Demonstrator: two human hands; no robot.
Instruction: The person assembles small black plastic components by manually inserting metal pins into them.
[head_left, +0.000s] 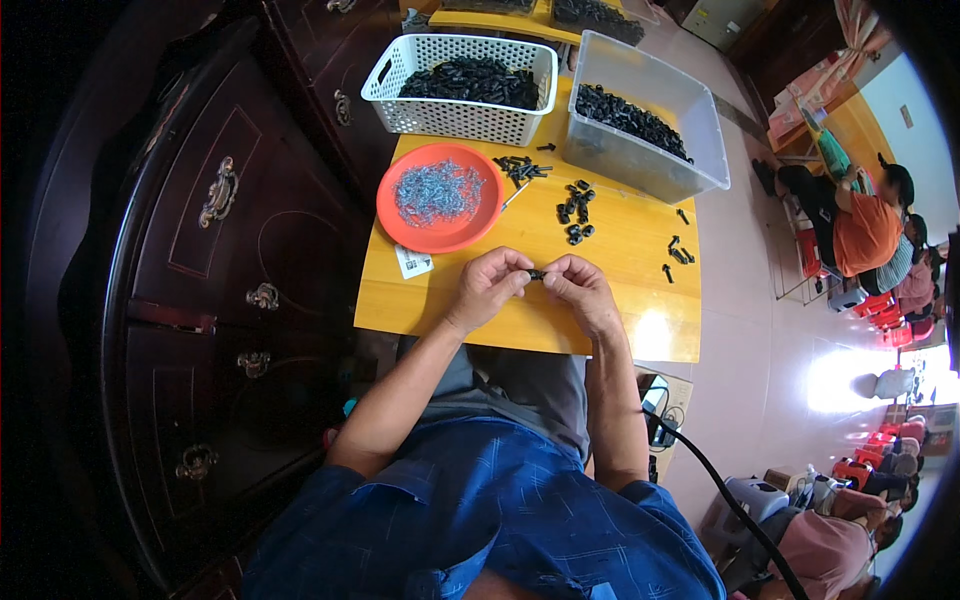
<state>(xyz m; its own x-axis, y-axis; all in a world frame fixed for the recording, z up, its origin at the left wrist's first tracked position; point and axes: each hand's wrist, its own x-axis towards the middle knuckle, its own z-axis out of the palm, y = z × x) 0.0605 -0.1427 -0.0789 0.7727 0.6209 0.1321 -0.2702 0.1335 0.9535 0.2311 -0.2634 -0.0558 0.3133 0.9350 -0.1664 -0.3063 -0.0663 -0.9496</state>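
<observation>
Between my two hands, over the near part of the yellow table (410,310), is a small black plastic part (537,275). My left hand (492,285) pinches its left end, and the fingers of my right hand (583,290) close on its right end. Fingertips cover most of the part, so its full shape is hidden. Just beyond my hands lie a small pile of black stem-like pieces (522,170) and a group of short black pieces (575,207). An orange-red plate (391,221) full of small silvery metal pieces (438,192) stands beyond my left hand.
At the back, a white perforated basket (460,124) and a clear plastic bin (640,172) hold many black parts. A thin pen-like tool (515,195), a white card (413,262) and several finished-looking black pieces (680,254) lie about. Dark cabinets (230,270) border the left; seated people (868,230) are at right.
</observation>
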